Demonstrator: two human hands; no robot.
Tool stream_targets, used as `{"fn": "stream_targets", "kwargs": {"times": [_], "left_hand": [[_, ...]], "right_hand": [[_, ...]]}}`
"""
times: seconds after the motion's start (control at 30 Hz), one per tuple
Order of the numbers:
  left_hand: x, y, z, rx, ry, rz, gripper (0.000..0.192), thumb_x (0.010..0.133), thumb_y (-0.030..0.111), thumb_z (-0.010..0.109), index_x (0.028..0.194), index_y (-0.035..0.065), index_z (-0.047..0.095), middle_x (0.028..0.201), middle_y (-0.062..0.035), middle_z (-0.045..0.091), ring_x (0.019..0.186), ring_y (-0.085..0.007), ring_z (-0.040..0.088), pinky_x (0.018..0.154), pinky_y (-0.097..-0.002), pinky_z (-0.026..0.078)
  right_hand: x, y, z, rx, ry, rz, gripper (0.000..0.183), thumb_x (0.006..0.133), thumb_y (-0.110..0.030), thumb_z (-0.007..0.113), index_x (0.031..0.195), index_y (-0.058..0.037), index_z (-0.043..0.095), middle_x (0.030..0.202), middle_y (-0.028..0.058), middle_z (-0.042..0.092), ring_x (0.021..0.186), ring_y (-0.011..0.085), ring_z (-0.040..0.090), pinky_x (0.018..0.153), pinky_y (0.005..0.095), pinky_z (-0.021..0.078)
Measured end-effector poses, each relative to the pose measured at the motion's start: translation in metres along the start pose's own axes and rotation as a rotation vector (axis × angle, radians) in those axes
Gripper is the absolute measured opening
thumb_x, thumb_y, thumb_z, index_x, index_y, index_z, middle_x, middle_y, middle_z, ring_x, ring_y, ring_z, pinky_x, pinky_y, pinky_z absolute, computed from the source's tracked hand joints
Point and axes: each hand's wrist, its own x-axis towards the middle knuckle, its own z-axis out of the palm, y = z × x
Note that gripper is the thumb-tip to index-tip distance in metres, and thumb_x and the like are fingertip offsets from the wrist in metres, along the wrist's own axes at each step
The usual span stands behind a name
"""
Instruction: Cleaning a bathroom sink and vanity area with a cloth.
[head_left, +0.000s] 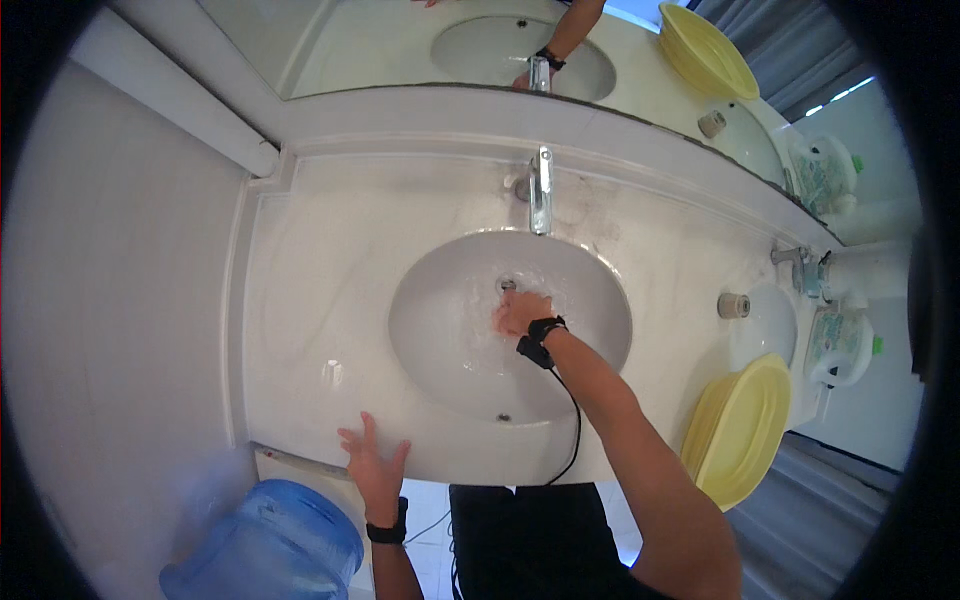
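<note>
My right hand (521, 313) is down in the oval white sink basin (442, 352), close to the drain (508, 286); whether its fingers hold something cannot be made out. Wet glints show on the basin around it. A black band with a small box and a cable circles that wrist. The chrome faucet (541, 191) stands behind the basin, its spout over the rim. My left hand (373, 459) rests at the front edge of the white countertop (315, 300), fingers spread and holding nothing, with a black band on its wrist.
Yellow plastic basins (739, 435), stacked, lean at the counter's right end, beside a second sink (769, 319) with its own faucet (791, 259). A small roll (733, 306) and a large jug (840, 346) are near. A blue water bottle (277, 540) stands lower left; a mirror (360, 45) runs behind.
</note>
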Motion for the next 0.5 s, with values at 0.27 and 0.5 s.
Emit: {"fn": "stream_targets", "kwargs": {"times": [0.27,0.5], "left_hand": [[0.003,0.035,0.001,-0.088,0.245,0.329,0.058,0.081,0.024,0.074,0.132,0.0046,0.056,0.136,-0.0336,0.047,0.124,-0.0506,0.047,0.106,-0.0498,0.039],[0.013,0.119,-0.007,-0.426,-0.040,0.766,0.036,0.087,0.021,0.068,0.119,0.0050,0.064,0.115,-0.0185,0.066,0.114,-0.0397,0.058,0.103,-0.0461,0.043]], "right_hand": [[-0.090,0.031,-0.022,0.110,0.380,-0.291,0.029,0.086,-0.035,0.065,0.093,-0.0077,0.065,0.092,0.0186,0.067,0.090,0.0371,0.066,0.074,0.0538,0.0477],[-0.164,0.029,-0.043,0.374,0.610,-0.559,0.025,0.076,-0.022,0.076,0.068,-0.0025,0.062,0.071,0.0185,0.064,0.071,0.0374,0.063,0.068,0.0449,0.0504]]}}
